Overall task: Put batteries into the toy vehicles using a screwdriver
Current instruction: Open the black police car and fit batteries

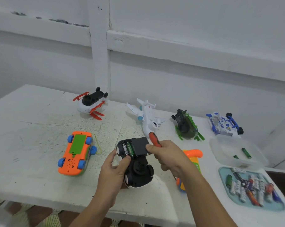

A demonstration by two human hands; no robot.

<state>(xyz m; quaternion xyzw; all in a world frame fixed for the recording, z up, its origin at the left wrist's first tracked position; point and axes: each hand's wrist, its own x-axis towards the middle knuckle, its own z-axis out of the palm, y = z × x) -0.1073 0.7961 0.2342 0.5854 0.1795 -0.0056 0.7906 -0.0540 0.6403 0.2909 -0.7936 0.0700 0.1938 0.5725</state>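
Near the table's (pixel 40 185) front edge, hands (pixel 113 171) (pixel 169 155) hold black car (pixel 139 171) and screwdriver (pixel 154 139).

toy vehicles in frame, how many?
7: red-white toy back left, white plane back centre, green toy and blue-white car back right, orange car near left, black car gripped by left hand, orange-yellow toy partly hidden behind right hand.

Black toy car (pixel 138 171) upside down, near centre. Two batteries (pixel 127 149) seated in open compartment, dark cover (pixel 140 146) tilted over its right side. Orange-handled screwdriver (pixel 154 140) just right of cover.
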